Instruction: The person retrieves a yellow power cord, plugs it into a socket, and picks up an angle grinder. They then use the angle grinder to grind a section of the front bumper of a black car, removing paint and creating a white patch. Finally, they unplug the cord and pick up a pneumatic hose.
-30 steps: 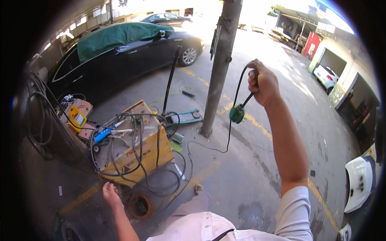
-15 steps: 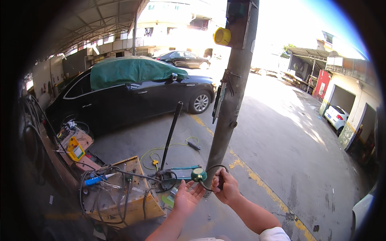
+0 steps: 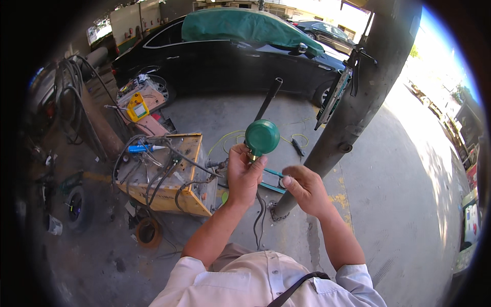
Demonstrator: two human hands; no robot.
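Note:
A round green pressure gauge (image 3: pixel 262 137) with a brass fitting is held up in front of me, its plain back towards me. My left hand (image 3: pixel 244 174) is closed round the fitting just below it. To the right, apart from the gauge, my right hand (image 3: pixel 308 190) has its fingers curled towards the thumb. A small dark bit shows at those fingertips, too unclear to name. Dark hose (image 3: pixel 259 217) hangs below my left hand; where its ends go is hidden.
A worn yellow cabinet (image 3: pixel 171 197) with cables and a blue tube (image 3: pixel 142 148) on top stands at left. A thick metal post (image 3: pixel 353 117) rises at right. Beyond stand a black upright bar (image 3: pixel 268 100) and a black car (image 3: pixel 230 66) under a green cover.
The gauge has been raised and turned, and my left hand has gone from open beneath it to gripping its fitting. My right hand has moved slightly right and up. The view has tilted down.

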